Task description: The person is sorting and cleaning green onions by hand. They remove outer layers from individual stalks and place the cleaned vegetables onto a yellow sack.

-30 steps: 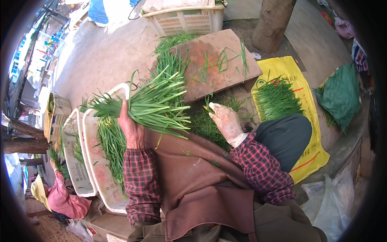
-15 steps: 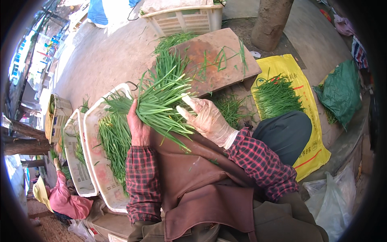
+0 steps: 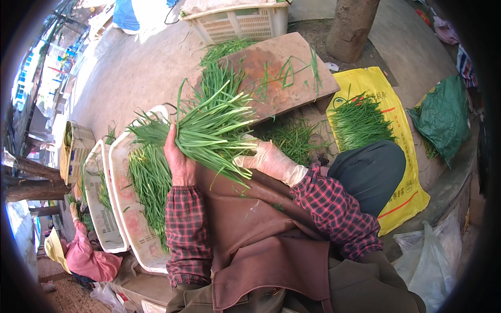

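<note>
My bare left hand is closed around a thick bunch of garlic chives above my lap, thumb on top. Pale stem ends fan out to the right, while the green leaf tips spread left over a white crate. At the stem ends, my right hand in a thin whitish glove is closed on the lower stems; the bunch hides part of its fingers. More chives lie just beyond, on the left edge of a low rusty-brown board. A brown apron covers my lap beneath both hands.
On the left, the white crate holds long chives. A neat chive pile rests on a yellow sack at right. Behind stand a cream crate and a trunk. A person in pink sits at lower left.
My right hand has drawn its spread fingers down and in, closing at the stem ends. The bunch stays in my left hand, its stems shifted slightly.
</note>
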Available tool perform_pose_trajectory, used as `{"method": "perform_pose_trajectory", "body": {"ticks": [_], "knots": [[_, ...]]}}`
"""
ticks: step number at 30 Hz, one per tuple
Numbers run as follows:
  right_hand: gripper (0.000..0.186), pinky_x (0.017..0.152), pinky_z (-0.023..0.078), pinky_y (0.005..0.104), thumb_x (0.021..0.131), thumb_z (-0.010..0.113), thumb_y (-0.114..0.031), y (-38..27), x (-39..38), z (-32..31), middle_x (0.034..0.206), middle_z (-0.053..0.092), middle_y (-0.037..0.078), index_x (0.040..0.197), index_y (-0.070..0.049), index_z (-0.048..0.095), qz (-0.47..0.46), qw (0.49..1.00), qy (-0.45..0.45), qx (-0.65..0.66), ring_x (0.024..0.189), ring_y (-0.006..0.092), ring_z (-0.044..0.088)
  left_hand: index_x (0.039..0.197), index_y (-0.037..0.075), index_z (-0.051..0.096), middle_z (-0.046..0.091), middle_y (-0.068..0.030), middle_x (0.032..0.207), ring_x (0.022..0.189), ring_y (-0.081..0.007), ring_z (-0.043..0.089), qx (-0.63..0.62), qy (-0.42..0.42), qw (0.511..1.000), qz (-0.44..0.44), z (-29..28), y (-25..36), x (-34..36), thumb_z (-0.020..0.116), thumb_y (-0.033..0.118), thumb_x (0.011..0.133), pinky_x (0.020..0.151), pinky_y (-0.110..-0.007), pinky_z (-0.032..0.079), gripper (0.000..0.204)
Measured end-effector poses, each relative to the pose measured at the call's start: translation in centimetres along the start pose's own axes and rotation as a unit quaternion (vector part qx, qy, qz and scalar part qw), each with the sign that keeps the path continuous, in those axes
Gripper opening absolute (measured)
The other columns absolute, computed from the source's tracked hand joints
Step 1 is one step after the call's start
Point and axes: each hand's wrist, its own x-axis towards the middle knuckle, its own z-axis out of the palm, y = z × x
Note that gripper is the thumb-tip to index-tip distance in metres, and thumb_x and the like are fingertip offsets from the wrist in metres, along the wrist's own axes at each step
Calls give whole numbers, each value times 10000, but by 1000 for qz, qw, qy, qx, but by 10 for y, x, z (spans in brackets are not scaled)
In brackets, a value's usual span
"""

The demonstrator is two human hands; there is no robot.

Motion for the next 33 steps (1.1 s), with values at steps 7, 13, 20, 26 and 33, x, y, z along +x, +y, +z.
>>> {"method": "perform_pose_trajectory", "body": {"ticks": [7, 13, 20, 26, 33], "knots": [[380, 986, 461, 359, 860, 750, -133, 17, 9, 18, 1247, 637, 103, 1212, -32, 647, -79, 993, 64, 62, 1138, 246, 602, 1243, -38, 537, 670, -142, 1101, 980, -250, 676, 61, 33, 996, 56, 9, -9, -4, 577, 131, 990, 860, -395, 578, 307], [262, 907, 494, 337, 889, 695, -123, 27, 14, 24, 1135, 688, 82, 1138, -43, 680, -101, 972, 148, -150, 1071, 182, 623, 1219, -32, 562, 684, -136, 1076, 954, -244, 690, 95, 34, 991, 85, 6, -17, -3, 574, 135, 994, 828, -391, 596, 280], [191, 837, 519, 278, 956, 651, -125, 21, -7, 0, 1001, 739, 74, 1051, 27, 718, 23, 942, 159, 294, 909, 126, 666, 1253, -58, 544, 659, -173, 1171, 1030, -287, 665, 3, 68, 997, 21, -21, -1, 11, 518, 181, 1023, 901, -424, 563, 332], [339, 890, 526, 307, 913, 669, -284, 113, -44, -80, 1040, 729, 123, 1103, -5, 701, 177, 892, 176, -378, 988, 216, 694, 1252, -68, 552, 663, -180, 1173, 1039, -295, 659, 6, 62, 997, 53, -26, 21, 20, 459, 235, 1047, 931, -431, 547, 378], [285, 924, 520, 325, 907, 695, -184, 15, -17, -19, 1125, 718, 156, 1133, -11, 711, -23, 975, 147, -163, 1054, 241, 684, 1248, -43, 573, 668, -187, 1180, 1048, -314, 665, 22, 56, 996, 71, -25, 27, 13, 497, 227, 1027, 937, -455, 552, 357]]}}
